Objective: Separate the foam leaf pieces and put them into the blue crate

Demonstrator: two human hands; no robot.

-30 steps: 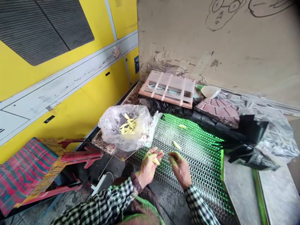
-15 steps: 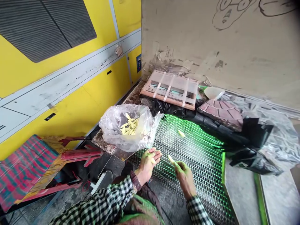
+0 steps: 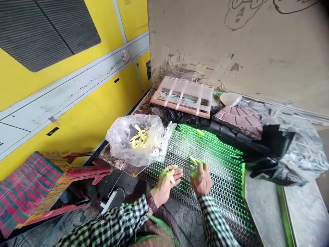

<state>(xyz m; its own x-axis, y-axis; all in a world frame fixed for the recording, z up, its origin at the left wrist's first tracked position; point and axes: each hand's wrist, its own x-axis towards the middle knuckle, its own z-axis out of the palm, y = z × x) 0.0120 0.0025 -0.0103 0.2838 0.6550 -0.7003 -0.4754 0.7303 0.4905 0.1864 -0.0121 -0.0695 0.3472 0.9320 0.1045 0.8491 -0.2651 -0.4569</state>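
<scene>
"What is the left hand (image 3: 164, 183) doing?"

"It's turned palm up, fingers loosely extended, with a pale yellow strip (image 3: 172, 179) held in the palm under the thumb. A dark wristband (image 3: 151, 201) sits just below."

"And the right hand (image 3: 202, 180)?"

"Palm down over the metal mesh belt (image 3: 180, 147), fingertips right at a second strip (image 3: 193, 160). I can't tell whether they grip it or only touch it."

"Any more strips?"

"One far strip (image 3: 200, 132) lies on the green-lit end of the belt, by the black plastic sheeting (image 3: 275, 144). A whole heap (image 3: 140, 137) sits in the clear plastic bag (image 3: 120, 144), which stands open left of the belt."

"What's beyond the belt?"

"A wooden frame (image 3: 182, 96) with pale bands across it, then a pinkish slab (image 3: 239, 118) to its right. Behind them rises a brown board (image 3: 192, 34) with faces drawn on it."

"And on the left?"

"A yellow machine cabinet (image 3: 115, 99), and a checked cloth (image 3: 28, 188) nearer the person."
</scene>
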